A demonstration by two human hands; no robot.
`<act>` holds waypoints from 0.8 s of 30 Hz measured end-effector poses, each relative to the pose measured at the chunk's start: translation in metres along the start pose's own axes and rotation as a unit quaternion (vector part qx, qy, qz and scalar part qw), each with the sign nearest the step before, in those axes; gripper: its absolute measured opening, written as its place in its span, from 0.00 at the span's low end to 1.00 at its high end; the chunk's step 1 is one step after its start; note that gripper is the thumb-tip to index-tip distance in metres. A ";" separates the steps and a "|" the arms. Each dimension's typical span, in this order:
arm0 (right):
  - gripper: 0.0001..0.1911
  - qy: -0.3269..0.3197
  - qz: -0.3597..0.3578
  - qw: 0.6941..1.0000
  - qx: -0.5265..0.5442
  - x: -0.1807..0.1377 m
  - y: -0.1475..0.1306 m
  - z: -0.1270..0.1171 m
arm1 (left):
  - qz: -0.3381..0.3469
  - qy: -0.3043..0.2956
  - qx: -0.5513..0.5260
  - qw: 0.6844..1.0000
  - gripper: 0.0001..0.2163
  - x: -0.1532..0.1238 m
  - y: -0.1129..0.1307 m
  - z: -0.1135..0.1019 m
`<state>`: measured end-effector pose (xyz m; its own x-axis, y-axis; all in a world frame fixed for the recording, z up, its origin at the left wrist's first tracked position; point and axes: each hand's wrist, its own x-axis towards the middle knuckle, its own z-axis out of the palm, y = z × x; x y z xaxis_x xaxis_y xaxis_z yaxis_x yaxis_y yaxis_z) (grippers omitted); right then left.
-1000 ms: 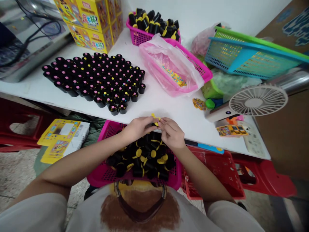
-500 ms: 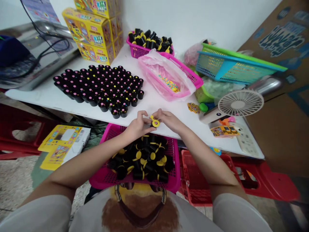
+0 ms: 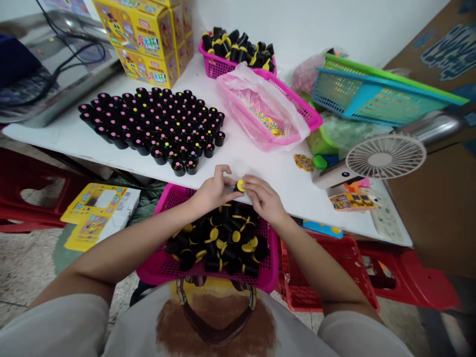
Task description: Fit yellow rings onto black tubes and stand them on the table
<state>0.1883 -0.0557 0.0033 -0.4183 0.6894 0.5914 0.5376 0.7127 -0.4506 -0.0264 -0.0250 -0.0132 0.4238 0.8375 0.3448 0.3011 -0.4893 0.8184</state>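
Both hands meet at the near edge of the white table [image 3: 253, 158]. My left hand [image 3: 213, 191] and my right hand [image 3: 262, 198] pinch one small black tube with a yellow cap [image 3: 241, 186] between their fingertips. Just below them, on my lap, sits a pink basket [image 3: 159, 270] heaped with black tubes with yellow caps [image 3: 219, 243]. A block of upright open black tubes [image 3: 156, 126] with coloured beads inside stands on the table to the upper left.
A pink basket lined with a plastic bag [image 3: 267, 111] holds coloured beads. Another pink basket of capped tubes [image 3: 236, 49] stands at the back by yellow boxes [image 3: 148, 34]. Blue and green baskets [image 3: 372, 94] and a white fan [image 3: 385, 158] lie right. Red stools [image 3: 401, 277] stand below.
The yellow cap, held open and facing up half a second ago, now sits down on the tube between my fingertips. My hands have stayed at the table's near edge.
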 end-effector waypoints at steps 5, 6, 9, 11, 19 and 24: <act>0.13 -0.029 0.024 0.999 -0.007 -0.006 -0.006 -0.001 | 0.008 -0.051 0.029 0.998 0.20 0.003 0.008 -0.006; 0.13 -0.036 0.033 0.999 0.003 -0.006 -0.007 -0.003 | 0.015 -0.059 0.028 0.998 0.18 0.003 0.010 -0.008; 0.12 -0.033 0.073 0.996 0.029 0.005 -0.007 -0.011 | 0.010 -0.067 0.024 0.997 0.13 0.000 0.022 -0.014; 0.13 0.018 0.110 0.994 0.018 0.025 0.001 -0.022 | -0.009 -0.101 0.043 0.994 0.15 -0.011 0.034 -0.021; 0.19 -0.099 0.243 0.924 -0.277 0.166 0.097 -0.076 | -0.088 -0.299 0.240 0.919 0.22 -0.068 0.063 -0.049; 0.16 -0.276 0.268 0.869 -0.312 0.204 0.138 -0.070 | -0.017 -0.155 0.221 0.963 0.14 -0.027 0.062 -0.069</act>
<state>0.2283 0.1746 0.1089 -0.1805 0.9803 -0.0808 0.9836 0.1803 -0.0099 -0.0780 -0.0609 0.0598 0.6210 0.7758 0.1117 0.6249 -0.5761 0.5269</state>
